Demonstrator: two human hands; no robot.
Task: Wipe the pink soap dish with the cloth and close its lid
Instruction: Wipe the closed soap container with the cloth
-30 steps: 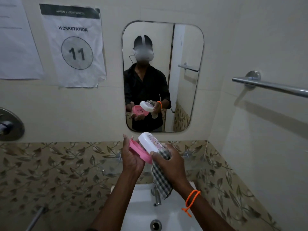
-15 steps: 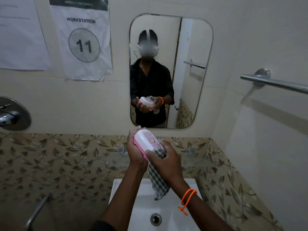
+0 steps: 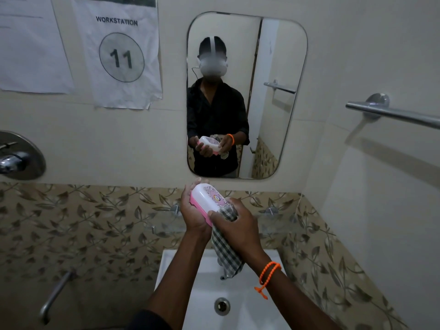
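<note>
The pink soap dish [image 3: 206, 199] is held over the sink, its white patterned lid down on the pink base. My left hand [image 3: 192, 213] cups the dish from the left and below, fingers curled round its far end. My right hand [image 3: 234, 228] grips the near right end of the dish and holds the checked cloth [image 3: 225, 252] against it. The cloth hangs from under that hand down toward the tap. The mirror [image 3: 294, 96] shows the same grip from the front.
A white sink [image 3: 190, 289] with a drain [image 3: 222, 306] lies below my hands. A glass shelf [image 3: 278, 223] runs along the leaf-patterned tiles behind them. A metal towel bar [image 3: 392, 114] sticks out on the right wall. A shower valve [image 3: 16, 158] and a spout [image 3: 54, 296] are at left.
The lid stood open one second ago and now lies closed on the pink base. Both hands stayed on the dish, and the view shifted slightly downward.
</note>
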